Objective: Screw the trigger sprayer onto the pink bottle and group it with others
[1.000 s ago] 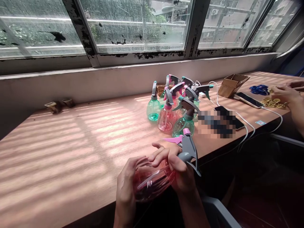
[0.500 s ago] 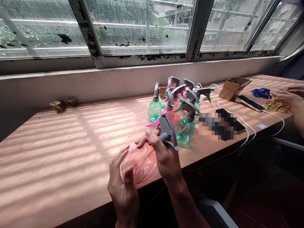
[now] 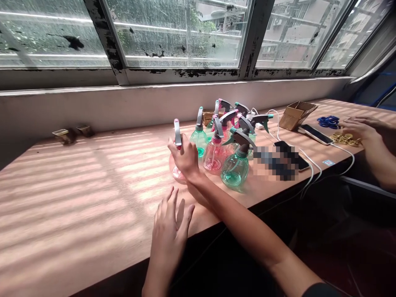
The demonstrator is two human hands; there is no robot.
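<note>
- At the far left of your long reddish-brown plywood bench [image 3: 77,194], two small dull-metal, tray-like pieces [image 3: 72,133] sit close against the white sill wall; their detail is too small to make out.
- Your left hand [image 3: 171,229] hovers flat near the bench's front edge, fingers spread and holding nothing.
- Your right hand [image 3: 185,157] is stretched forward and wrapped around the neck of a clear pink plastic spray bottle with a grey trigger head [image 3: 177,159]. The bottle stands upright on the bench, its round belly resting on the wood and mostly hidden behind your fingers.
- Just beside it on the right stands a tight cluster of round translucent green and pink spray bottles [image 3: 230,144], all with grey trigger heads tipped in pink or teal. Your bottle sits at the cluster's left edge.
- Further right lie a dark smartphone [image 3: 293,154] and white charging cables [image 3: 312,171], smooth and looping over the bench's edge.
- Behind them sits an open brown cardboard box [image 3: 296,114], tilted.
- At the far right, another person's hand [image 3: 355,128] rests by a pile of small gold-coloured metal pieces [image 3: 346,138] and a bundle of blue cord [image 3: 328,121].
</note>
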